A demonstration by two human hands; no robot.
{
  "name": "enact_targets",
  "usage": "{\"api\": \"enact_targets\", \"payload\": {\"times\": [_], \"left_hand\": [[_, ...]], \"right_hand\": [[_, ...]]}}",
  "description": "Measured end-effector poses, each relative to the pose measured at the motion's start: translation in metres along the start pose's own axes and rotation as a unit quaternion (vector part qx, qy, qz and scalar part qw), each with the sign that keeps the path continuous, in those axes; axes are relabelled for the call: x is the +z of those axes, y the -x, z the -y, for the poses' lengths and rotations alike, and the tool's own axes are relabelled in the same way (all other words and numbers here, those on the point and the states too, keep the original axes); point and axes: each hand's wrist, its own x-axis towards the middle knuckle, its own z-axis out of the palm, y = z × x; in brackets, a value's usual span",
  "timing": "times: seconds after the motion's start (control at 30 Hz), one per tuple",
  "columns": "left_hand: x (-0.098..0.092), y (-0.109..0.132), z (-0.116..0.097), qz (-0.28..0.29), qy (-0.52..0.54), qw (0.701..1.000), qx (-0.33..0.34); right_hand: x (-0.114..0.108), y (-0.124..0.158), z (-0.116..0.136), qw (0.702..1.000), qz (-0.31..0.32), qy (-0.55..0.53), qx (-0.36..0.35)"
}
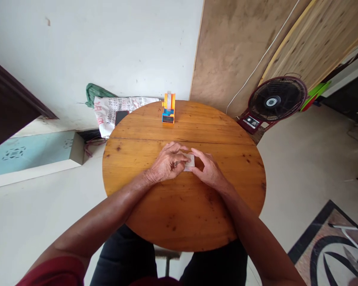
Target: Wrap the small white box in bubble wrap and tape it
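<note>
A small pale, box-like block rests on the round wooden table between my two hands; its left part is hidden by fingers. My left hand lies over it from the left, curled, with fingertips pressed on its top and the thumb by its near edge. From the right, my right hand brackets the block, thumb at the near corner and forefinger at the far corner. Exactly what the block is, I cannot make out.
An orange and blue tape dispenser stands near the table's far edge. Behind the table lie a printed white sack and a green bag. To the right is a dark red fan; a pale blue box sits on the left.
</note>
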Motion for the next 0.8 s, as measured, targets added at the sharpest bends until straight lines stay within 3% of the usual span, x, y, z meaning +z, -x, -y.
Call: {"api": "enact_targets", "payload": {"times": [0.17, 0.33, 0.63, 0.8], "left_hand": [[-0.007, -0.003, -0.002, -0.042, 0.062, 0.994, -0.082], [-0.008, -0.003, -0.004, 0.021, 0.163, 0.971, -0.174], [-0.004, -0.001, 0.001, 0.051, 0.248, 0.952, -0.173], [-0.01, -0.003, -0.001, 0.043, 0.305, 0.923, -0.231]], "right_hand": [[-0.002, -0.001, 0.002, 1.0, 0.004, -0.006, 0.001], [-0.002, 0.0, 0.002, 1.0, 0.004, -0.005, 0.015], [0.001, -0.002, 0.0, 1.0, 0.009, -0.005, 0.021], [-0.011, 0.001, 0.004, 0.996, 0.038, -0.07, 0.038]]}}
